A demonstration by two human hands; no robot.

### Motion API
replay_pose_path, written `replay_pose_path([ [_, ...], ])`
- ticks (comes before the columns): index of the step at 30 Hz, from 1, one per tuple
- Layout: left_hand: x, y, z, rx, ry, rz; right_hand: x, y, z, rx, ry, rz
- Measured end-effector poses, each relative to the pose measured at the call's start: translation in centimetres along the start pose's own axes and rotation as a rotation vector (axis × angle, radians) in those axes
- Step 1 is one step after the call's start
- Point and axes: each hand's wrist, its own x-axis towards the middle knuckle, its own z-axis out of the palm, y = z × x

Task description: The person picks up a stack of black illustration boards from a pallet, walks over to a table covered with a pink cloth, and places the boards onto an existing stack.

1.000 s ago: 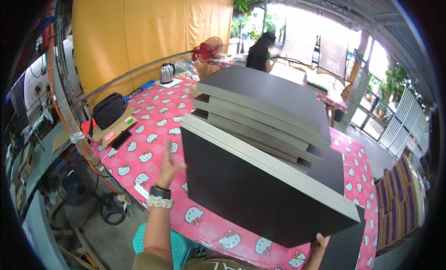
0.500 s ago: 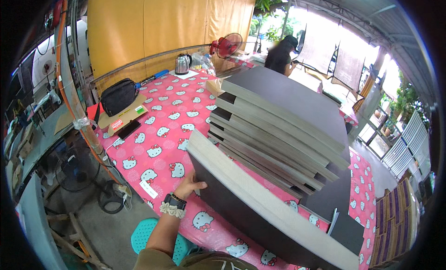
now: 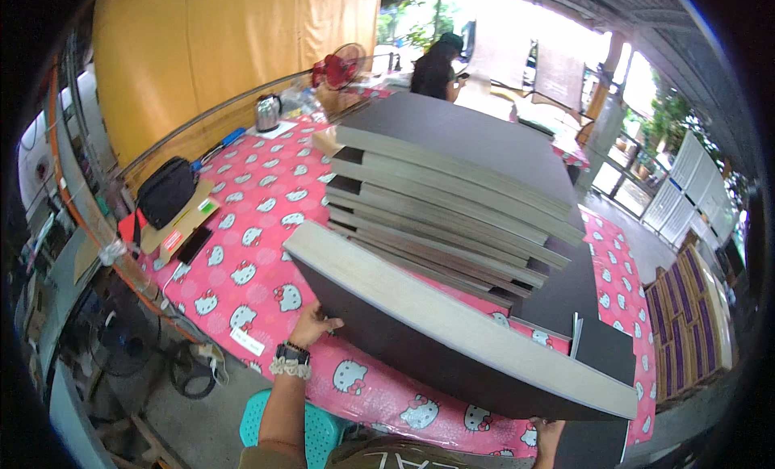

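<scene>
Both our hands clamp the big dark board [image 3: 436, 348], left hand [image 3: 311, 324] near left, right hand [image 3: 547, 431] near right, so we should keep it level beside the stack [image 3: 460, 194].

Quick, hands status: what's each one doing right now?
Left hand: gripping the left end of the tilted dark board.
Right hand: under the board's right end; fingers hidden, grip cannot be told.

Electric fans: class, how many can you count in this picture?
1. A red fan stands at the table's far end, beside the yellow curtain. Others may be hidden behind the stacked boards.
</scene>
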Motion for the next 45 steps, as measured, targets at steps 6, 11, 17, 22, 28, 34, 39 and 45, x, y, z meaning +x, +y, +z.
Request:
replay_pose_path([
  [6,0.8,2.4,1.6,-0.157,0.096,0.174,1.1,-4.2,2.0,-0.175,0.07,0.162],
  [11,6.4,17.7,6.3,-0.079,0.142,0.416,9.5,-14.5,2.8,0.067,0.035,-0.211],
  [17,23.3,34.5,7.6,0.243,0.131,0.462,28.0,-30.5,9.1,-0.086,0.093,-0.281],
  [22,38.7,37.2,8.1,0.777,0.239,0.485,39.7,-35.1,13.0,-0.218,-0.137,-0.282],
  [28,47.4,25.9,4.8,1.382,-0.193,0.11,47.8,-27.7,16.9,-0.522,-0.285,-0.031],
  [34,43.3,25.0,3.1,0.632,0.059,0.307,54.6,-23.7,10.4,-0.37,-0.364,-0.237],
  [39,32.8,22.3,0.6,0.696,0.417,0.91,48.9,-19.6,5.6,0.571,-0.46,-0.035],
  [45,31.8,21.2,4.5,0.548,0.694,0.862,54.0,-12.3,5.0,0.202,0.01,-0.084],
])
